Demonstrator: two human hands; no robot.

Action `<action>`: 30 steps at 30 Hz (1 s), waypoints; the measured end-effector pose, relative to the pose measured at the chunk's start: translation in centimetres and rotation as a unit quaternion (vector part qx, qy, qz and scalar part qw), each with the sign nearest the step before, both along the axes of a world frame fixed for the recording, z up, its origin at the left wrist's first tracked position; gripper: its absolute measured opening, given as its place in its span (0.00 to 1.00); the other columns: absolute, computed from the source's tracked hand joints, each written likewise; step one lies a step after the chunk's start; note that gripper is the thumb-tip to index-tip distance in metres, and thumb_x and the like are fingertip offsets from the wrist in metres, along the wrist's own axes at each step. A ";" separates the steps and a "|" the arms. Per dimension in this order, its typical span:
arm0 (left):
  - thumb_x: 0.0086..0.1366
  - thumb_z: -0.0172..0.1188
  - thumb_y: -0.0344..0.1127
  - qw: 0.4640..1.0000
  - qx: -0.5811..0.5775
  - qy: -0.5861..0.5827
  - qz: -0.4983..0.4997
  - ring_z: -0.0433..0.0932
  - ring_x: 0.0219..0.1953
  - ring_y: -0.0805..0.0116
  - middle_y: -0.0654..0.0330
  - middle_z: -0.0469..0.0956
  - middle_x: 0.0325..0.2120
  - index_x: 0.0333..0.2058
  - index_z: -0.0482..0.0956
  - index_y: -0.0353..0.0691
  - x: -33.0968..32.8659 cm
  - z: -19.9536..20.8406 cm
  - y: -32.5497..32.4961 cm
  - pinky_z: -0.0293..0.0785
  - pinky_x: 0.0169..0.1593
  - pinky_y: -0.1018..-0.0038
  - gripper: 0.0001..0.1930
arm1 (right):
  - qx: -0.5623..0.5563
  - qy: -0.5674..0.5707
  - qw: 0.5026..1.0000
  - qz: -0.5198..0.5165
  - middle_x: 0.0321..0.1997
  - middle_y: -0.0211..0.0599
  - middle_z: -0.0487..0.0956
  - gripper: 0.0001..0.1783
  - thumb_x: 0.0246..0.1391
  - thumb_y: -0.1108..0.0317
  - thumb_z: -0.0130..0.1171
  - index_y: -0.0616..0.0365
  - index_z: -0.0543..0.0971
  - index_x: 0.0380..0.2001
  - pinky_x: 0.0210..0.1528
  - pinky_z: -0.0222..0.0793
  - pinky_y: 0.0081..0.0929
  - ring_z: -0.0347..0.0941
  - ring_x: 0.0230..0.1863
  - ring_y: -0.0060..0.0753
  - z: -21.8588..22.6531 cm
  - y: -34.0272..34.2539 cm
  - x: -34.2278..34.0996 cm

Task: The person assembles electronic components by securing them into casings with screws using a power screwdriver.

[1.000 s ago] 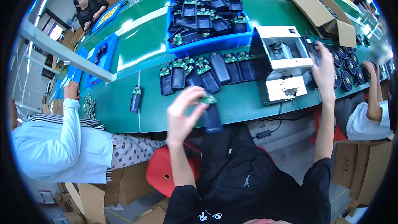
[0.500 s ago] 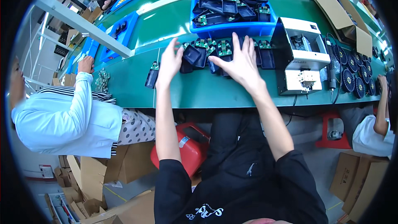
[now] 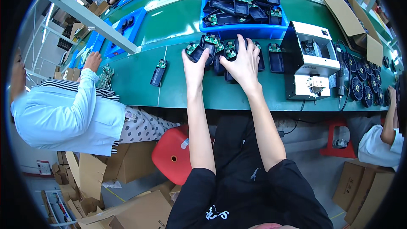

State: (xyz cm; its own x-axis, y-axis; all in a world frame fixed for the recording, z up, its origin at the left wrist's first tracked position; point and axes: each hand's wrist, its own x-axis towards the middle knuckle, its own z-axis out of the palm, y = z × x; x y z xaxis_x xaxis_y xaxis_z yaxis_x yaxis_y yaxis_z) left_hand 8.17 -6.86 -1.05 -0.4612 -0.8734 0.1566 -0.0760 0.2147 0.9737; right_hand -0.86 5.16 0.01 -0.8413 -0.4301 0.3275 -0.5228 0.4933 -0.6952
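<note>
Several black plastic housings with green circuit boards (image 3: 210,39) lie bunched on the green bench. My left hand (image 3: 195,71) is at the left end of the bunch, its thumb and fingers closed around a black housing (image 3: 195,52). Over the bunch's right part, my right hand (image 3: 244,67) is open, with thumb and fingers spread among the housings. Its palm hides some of them. One housing (image 3: 158,73) lies apart to the left; another (image 3: 276,58) lies to the right, beside the machine.
A blue bin (image 3: 241,31) heaped with similar housings stands behind my hands. Right of them are a white-and-black machine (image 3: 316,61), a powered screwdriver (image 3: 340,80) and several round black parts (image 3: 367,94). A co-worker in light blue (image 3: 68,114) sits at left, near a red stool (image 3: 169,152).
My left hand has moved right, from beside the lone housing onto the bunch. My right hand has shifted slightly left relative to the bench. The housings are closer together, leaving one apart near the machine.
</note>
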 end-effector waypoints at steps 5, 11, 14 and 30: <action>0.64 0.66 0.37 0.975 0.149 0.132 -0.099 0.74 0.53 0.68 0.52 0.74 0.53 0.57 0.68 0.31 0.5 -0.3 0.2 0.69 0.56 0.72 0.27 | -0.005 -0.020 1.000 0.024 0.66 0.58 0.64 0.50 0.39 0.53 0.70 0.57 0.65 0.66 0.67 0.56 0.55 0.56 0.68 0.60 0.0 0.5 -0.1; 0.68 0.61 0.35 0.955 0.205 0.209 -0.048 0.75 0.51 0.70 0.55 0.75 0.52 0.57 0.69 0.33 -0.4 -0.5 2.2 0.69 0.56 0.72 0.22 | -0.034 -0.003 0.999 0.028 0.66 0.59 0.64 0.46 0.41 0.54 0.68 0.55 0.66 0.65 0.67 0.57 0.53 0.59 0.66 0.61 -0.5 -0.6 1.3; 0.71 0.57 0.35 0.961 0.171 0.218 0.004 0.74 0.52 0.68 0.56 0.74 0.54 0.61 0.66 0.34 -0.9 -1.1 3.2 0.68 0.57 0.71 0.22 | -0.053 -0.006 0.998 0.030 0.65 0.59 0.64 0.43 0.42 0.55 0.67 0.52 0.68 0.64 0.66 0.58 0.53 0.62 0.65 0.63 -0.2 -1.0 2.1; 0.74 0.52 0.37 0.897 0.155 0.414 0.003 0.76 0.54 0.63 0.54 0.71 0.57 0.66 0.59 0.41 -0.7 1.2 7.5 0.77 0.52 0.67 0.25 | -0.214 -0.086 0.961 0.150 0.63 0.61 0.65 0.31 0.44 0.66 0.62 0.43 0.78 0.56 0.62 0.68 0.46 0.69 0.60 0.64 2.8 0.6 3.4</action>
State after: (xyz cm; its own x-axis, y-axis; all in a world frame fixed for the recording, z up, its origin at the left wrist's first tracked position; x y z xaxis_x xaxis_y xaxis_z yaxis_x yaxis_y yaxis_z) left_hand 7.47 0.61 0.18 -0.2940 -0.9364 0.1918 0.6999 -0.0743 0.7104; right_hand 2.52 5.74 2.80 -0.7574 -0.5187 0.3967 -0.4566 -0.0135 -0.8896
